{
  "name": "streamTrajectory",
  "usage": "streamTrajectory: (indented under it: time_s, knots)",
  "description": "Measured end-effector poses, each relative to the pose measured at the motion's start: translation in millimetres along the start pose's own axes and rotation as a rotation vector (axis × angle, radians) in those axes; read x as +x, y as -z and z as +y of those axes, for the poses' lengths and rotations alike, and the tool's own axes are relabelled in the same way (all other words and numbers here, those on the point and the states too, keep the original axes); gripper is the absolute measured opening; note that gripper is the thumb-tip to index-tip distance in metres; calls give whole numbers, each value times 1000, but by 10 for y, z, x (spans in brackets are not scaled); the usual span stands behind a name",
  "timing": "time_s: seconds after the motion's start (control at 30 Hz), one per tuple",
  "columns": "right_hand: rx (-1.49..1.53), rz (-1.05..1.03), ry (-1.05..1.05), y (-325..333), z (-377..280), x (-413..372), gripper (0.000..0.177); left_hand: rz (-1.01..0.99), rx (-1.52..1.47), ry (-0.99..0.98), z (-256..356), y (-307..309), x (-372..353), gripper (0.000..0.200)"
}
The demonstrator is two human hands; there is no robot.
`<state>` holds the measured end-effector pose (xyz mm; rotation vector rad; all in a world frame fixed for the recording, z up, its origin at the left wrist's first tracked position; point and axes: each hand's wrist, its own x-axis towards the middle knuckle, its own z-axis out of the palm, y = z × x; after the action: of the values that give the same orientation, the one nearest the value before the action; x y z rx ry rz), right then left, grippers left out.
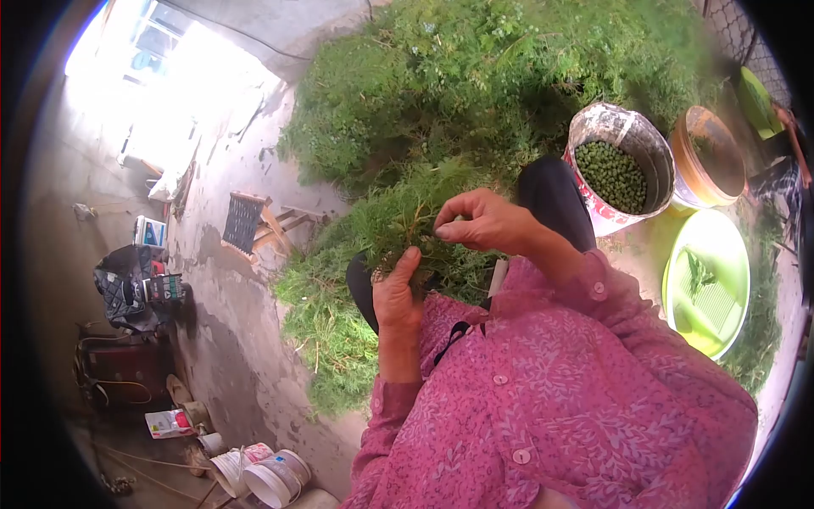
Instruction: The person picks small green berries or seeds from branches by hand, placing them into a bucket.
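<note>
Over my lap lies a leafy green branch (pixel 407 208) with feathery foliage. My left hand (pixel 398 297) is wrapped round its stems, thumb pointing up. Just right of it, my right hand (pixel 483 222) is closed in a pinch at the branch's edge; whatever is between the fingertips is too small to name. To the right stands a paint-stained bucket (pixel 582 182) holding small round green fruits (pixel 610 176).
A big pile of green branches (pixel 475 76) lies ahead. At the right are an orange-rimmed bucket (pixel 710 157) and a lime-green basin (pixel 708 284). A folding stool (pixel 246 222), a dark bag (pixel 127 288) and white buckets (pixel 275 479) are at the left.
</note>
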<state>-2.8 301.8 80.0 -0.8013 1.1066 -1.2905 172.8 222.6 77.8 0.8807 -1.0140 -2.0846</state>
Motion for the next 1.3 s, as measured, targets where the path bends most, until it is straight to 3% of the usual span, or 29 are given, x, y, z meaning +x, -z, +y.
streamTrajectory:
  time_s: [0.03, 0.1, 0.3, 0.53, 0.6, 0.63, 0.7, 0.73, 0.8, 0.93, 1.03, 1.1, 1.13, 1.2, 1.23, 1.3]
  knots:
    - [1, -1, -2, -5, 17, 27, 24, -7, -1, 3, 1, 0, -6, 30]
    - [-281, -56, 115, -10, 30, 74, 38, -21, -3, -1, 21, -16, -28, 30]
    - [-376, -111, 43, -4, 77, 90, 48, -70, -9, 16, 31, -27, -24, 32]
    - [-247, 20, 114, -70, 49, 13, 29, 46, -68, 152, 37, -53, -24, 15]
    - [-48, 112, -52, -82, 1, -7, 24, 62, -60, 142, 35, -62, -12, 15]
    - [-49, 110, -52, -76, 31, 4, 24, 77, -53, 131, 36, -65, -8, 14]
    - [255, 286, 26, -33, 164, 56, 17, 84, -103, 118, 47, -30, 0, 14]
    - [254, 283, 26, 75, 230, 72, 17, 89, -152, 109, 54, 2, 4, 13]
    - [714, 205, 173, 320, 242, 69, 11, 101, -111, 89, 69, 109, 45, 13]
    - [836, 103, 139, 267, 92, -108, 11, 173, 76, -37, 29, 70, 49, 12]
    - [620, 84, 62, 179, -81, -121, 11, 106, 86, -64, -48, 31, 54, 18]
    - [186, 117, 74, 98, -209, -124, 17, 99, 112, -50, -80, 26, 42, 19]
    - [185, 117, 74, 60, -214, -83, 17, 92, 138, -39, -90, 18, 41, 20]
    - [-345, 164, 351, -18, -217, -1, 28, 65, 143, -43, -86, -51, 17, 19]
    - [-346, 164, 351, -44, -226, 15, 28, 39, 150, -46, -80, -80, 3, 18]
    - [-647, 197, 247, -90, -244, 31, 38, 7, 218, -71, -73, -100, -26, 17]
